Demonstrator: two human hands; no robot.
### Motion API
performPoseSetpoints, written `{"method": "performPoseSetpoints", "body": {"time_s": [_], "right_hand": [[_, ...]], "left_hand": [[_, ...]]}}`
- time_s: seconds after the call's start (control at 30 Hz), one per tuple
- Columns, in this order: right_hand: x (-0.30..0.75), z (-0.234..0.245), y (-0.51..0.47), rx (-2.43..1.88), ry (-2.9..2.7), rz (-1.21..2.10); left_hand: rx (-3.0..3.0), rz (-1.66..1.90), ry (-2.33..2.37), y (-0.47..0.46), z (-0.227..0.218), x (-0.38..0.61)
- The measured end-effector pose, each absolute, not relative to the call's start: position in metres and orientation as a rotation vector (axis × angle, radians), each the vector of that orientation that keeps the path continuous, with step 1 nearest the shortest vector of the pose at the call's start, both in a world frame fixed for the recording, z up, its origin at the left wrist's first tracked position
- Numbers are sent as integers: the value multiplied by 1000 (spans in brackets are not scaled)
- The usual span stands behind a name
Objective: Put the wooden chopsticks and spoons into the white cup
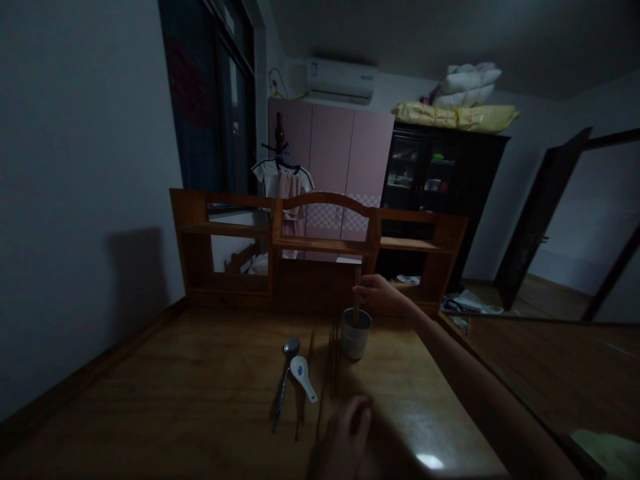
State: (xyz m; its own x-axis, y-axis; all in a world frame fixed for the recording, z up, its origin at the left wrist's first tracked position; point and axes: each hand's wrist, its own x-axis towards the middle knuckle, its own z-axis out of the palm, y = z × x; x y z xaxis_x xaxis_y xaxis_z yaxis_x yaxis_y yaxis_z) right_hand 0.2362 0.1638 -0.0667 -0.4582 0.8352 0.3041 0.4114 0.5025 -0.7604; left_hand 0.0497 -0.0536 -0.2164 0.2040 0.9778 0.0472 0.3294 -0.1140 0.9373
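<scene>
My right hand (374,289) reaches forward over a pale cup (355,333) standing on the wooden table (190,393). Its fingers are pinched on a wooden chopstick (357,293) that stands upright in the cup. My left hand (345,437) rests low near the table's front, fingers curled, close to several dark chopsticks (327,373) lying flat; what it holds, if anything, is hidden. Left of those lie a metal spoon (285,380) and a white ceramic spoon (303,377) with a blue mark.
A wooden shelf unit (320,247) stands along the table's far edge. Behind it are a pink wardrobe (345,153), a dark cabinet (440,173), hanging clothes and an open door (540,213) at right. The room is dim.
</scene>
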Motion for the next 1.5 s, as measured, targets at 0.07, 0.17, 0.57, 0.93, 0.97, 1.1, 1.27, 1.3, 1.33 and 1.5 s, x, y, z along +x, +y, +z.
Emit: {"method": "performPoseSetpoints", "body": {"time_s": [0.07,0.17,0.57,0.93,0.97,1.1,1.27,1.3,1.33,1.5], "right_hand": [[237,-75,171,-1027,-2076,828],[239,-86,180,-1040,-2079,852],[249,-102,205,-1098,-2022,910],[241,-89,203,-1085,-2096,1005],[240,-90,203,-1087,-2100,1000],[235,-94,206,-1109,-2096,952],[234,-97,205,-1170,-2070,896],[235,-97,204,-1180,-2067,892],[236,-97,202,-1190,-2065,889],[240,-96,191,-1218,-2031,826]], "left_hand": [[1666,905,1253,-53,-215,49],[1717,889,1204,-54,-212,47],[1729,1018,1141,-51,-219,53],[1710,987,1188,-53,-212,53],[1707,994,1190,-52,-214,53],[1740,1003,1146,-49,-222,54],[1773,1004,1118,-46,-227,54],[1772,1014,1115,-45,-228,54],[1775,1024,1106,-45,-229,54],[1774,1029,1083,-45,-225,54]]}}
